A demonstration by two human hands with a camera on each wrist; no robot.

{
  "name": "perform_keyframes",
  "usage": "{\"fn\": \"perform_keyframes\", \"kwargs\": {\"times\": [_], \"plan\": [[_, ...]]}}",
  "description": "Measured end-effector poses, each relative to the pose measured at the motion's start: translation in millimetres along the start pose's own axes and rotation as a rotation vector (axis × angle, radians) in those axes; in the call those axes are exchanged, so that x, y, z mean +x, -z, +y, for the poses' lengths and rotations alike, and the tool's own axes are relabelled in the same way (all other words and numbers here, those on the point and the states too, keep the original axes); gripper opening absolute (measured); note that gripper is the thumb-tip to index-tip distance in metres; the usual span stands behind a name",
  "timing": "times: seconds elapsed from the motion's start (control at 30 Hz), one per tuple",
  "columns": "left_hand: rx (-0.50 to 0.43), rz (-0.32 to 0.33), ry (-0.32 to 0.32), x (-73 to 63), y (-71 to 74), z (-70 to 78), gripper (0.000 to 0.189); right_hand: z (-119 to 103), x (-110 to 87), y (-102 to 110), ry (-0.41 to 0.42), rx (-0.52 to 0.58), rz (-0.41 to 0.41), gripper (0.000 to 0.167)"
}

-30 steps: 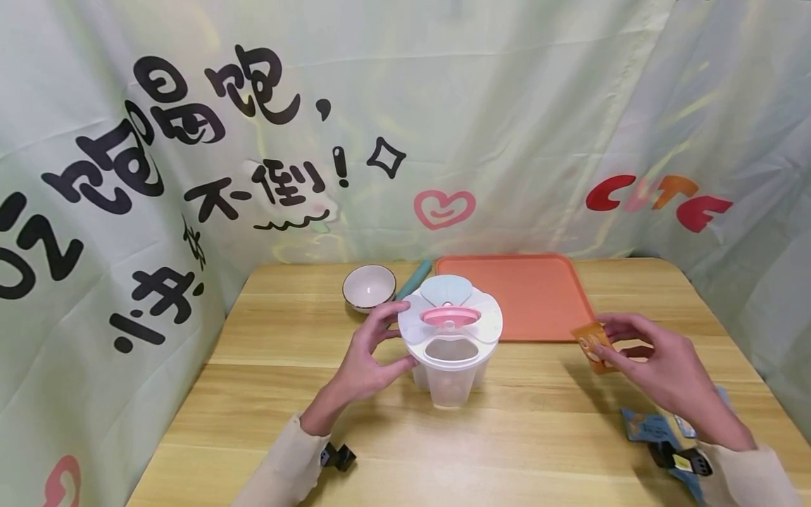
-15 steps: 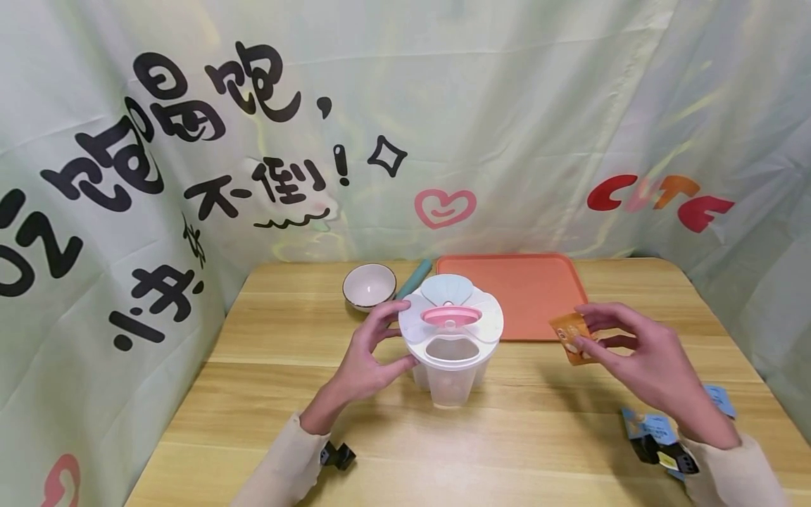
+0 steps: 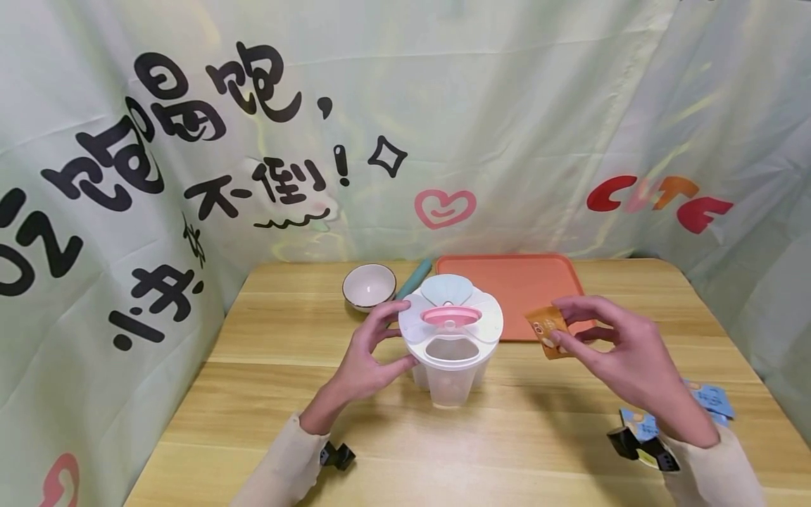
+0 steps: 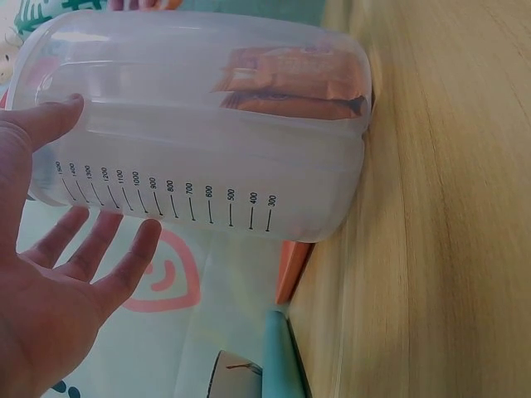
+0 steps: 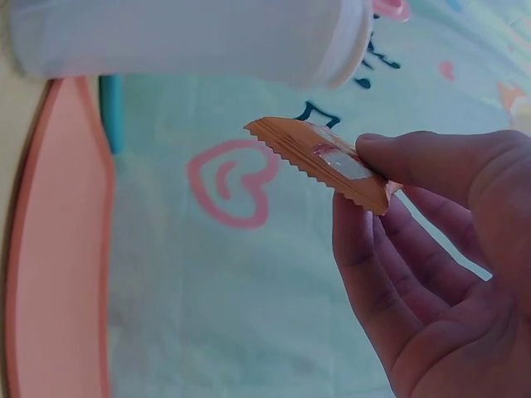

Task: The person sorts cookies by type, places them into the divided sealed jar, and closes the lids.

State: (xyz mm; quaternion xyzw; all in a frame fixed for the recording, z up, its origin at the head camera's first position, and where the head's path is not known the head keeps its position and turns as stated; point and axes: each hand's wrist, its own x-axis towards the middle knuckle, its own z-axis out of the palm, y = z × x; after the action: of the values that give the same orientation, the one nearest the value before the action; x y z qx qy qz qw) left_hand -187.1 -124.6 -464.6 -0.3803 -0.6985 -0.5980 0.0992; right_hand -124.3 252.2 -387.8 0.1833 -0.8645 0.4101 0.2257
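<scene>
A translucent plastic container (image 3: 450, 384) with a white, petal-shaped lid (image 3: 484, 320) stands upright on the table; one opening at the lid's front is uncovered. My left hand (image 3: 367, 355) holds its left side between thumb and fingers. Orange packets (image 4: 290, 75) show through its wall in the left wrist view, lying at the bottom near printed measuring marks. To the right of the container, my right hand (image 3: 624, 348) pinches a small orange snack packet (image 3: 546, 331) above the table, between thumb and fingertips. Its serrated edge (image 5: 307, 166) shows in the right wrist view.
Behind the container lies an orange tray (image 3: 513, 282). A white bowl (image 3: 369, 287) and a teal-handled object (image 3: 416, 277) sit at the back left. Several blue packets (image 3: 709, 399) lie near my right forearm. A printed curtain (image 3: 507, 127) hangs behind the table (image 3: 266, 401).
My right hand has moved left with the orange packet, closer to the container, uncovering more of the blue packets. My left hand and the container stay in place.
</scene>
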Motion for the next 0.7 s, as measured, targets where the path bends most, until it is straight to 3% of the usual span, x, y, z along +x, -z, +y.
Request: {"fn": "perform_keyframes", "kwargs": {"times": [0.5, 0.7], "plan": [[-0.005, -0.005, -0.001, 0.2, -0.1, 0.5, 0.08, -34, 10.9, -3, 0.123, 0.123, 0.051, 0.068], [0.0, -0.002, 0.012, -0.2, -0.1, 0.8, 0.08, -47, 16.8, -5, 0.108, 0.173, 0.026, 0.061]]}}
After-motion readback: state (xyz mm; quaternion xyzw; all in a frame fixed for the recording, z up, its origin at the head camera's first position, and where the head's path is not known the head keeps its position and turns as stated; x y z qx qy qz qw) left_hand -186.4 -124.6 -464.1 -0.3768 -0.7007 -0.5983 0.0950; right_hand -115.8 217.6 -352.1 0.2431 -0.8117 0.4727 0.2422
